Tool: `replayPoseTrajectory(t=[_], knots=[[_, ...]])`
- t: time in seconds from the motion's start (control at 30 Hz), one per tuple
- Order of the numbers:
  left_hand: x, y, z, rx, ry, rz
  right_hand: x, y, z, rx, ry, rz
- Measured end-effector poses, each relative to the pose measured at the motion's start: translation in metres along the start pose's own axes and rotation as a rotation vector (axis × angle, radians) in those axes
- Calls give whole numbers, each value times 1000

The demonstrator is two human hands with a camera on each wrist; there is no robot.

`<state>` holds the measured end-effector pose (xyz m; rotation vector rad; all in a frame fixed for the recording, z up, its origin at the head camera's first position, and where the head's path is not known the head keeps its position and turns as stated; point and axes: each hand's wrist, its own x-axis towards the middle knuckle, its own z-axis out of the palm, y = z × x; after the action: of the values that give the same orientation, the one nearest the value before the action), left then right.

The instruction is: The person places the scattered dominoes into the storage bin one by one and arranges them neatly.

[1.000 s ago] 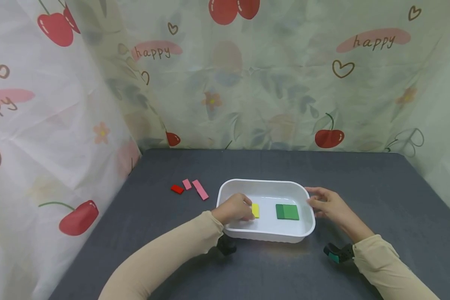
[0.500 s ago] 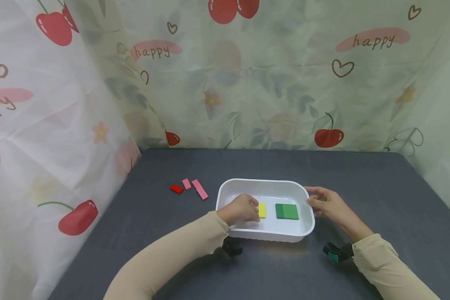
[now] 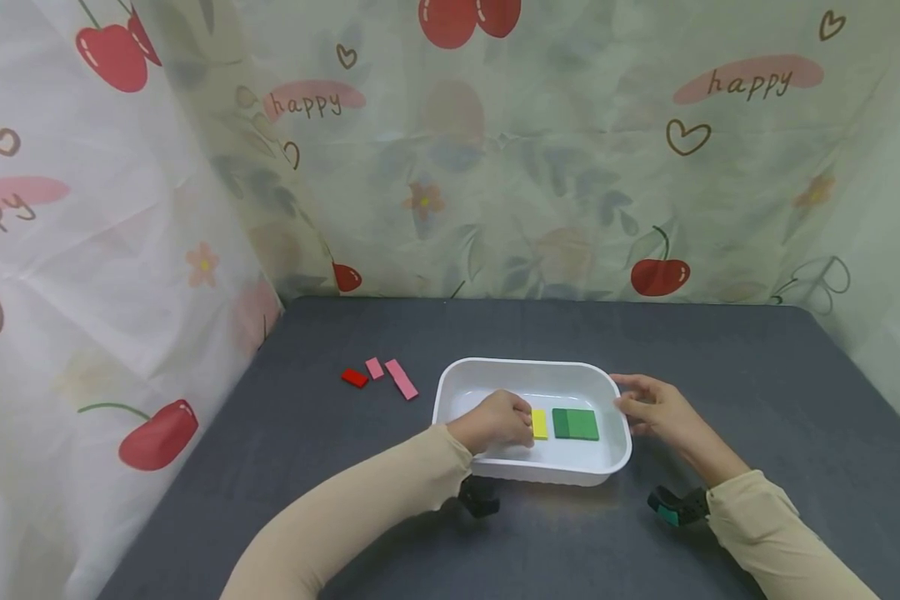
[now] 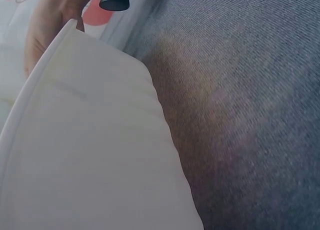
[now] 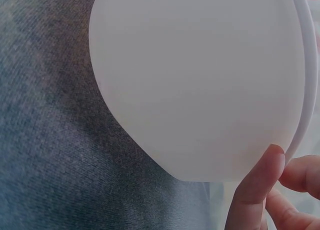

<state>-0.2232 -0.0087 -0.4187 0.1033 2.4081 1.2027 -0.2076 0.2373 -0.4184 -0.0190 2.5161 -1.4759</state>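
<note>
My left hand (image 3: pixel 497 418) is inside a white plastic tray (image 3: pixel 525 364), fingers bent down at the left side of a flat yellow block (image 3: pixel 539 424) and pinching it. The fingertips are partly hidden behind the knuckles. Just right of the yellow block, with a narrow gap, lie a dark green block (image 3: pixel 560 423) and a lighter green block (image 3: pixel 582 425) side by side on the tray floor. My right hand (image 3: pixel 652 406) holds the tray's right end by the rim. In the right wrist view, its fingers (image 5: pixel 257 182) press the outer wall just under the rim.
Left of the tray, a red block (image 3: pixel 355 378), a small pink block (image 3: pixel 374 367) and a longer pink piece (image 3: pixel 401 380) lie on the dark table (image 3: pixel 555 546). A printed curtain (image 3: pixel 495 167) hangs behind the table and along its sides.
My left hand has slid the yellow block rightward across the tray floor, close to the green blocks. The right hand and the tray have stayed in place.
</note>
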Motion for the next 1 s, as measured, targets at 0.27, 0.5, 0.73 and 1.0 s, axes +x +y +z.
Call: replayPoseTrajectory(t=[0.27,0.5,0.73,1.0], knots=[[2,3,5,-33,7,0,0,1,0,3,9,-6],[4,4,6,-58,5,25,0,1,0,10,7,-6],[6,4,8,-50,11,26,-1,0,0,5,7,-11],[7,5,9,-49,16,16,-1,-1,0,14,7,-1]])
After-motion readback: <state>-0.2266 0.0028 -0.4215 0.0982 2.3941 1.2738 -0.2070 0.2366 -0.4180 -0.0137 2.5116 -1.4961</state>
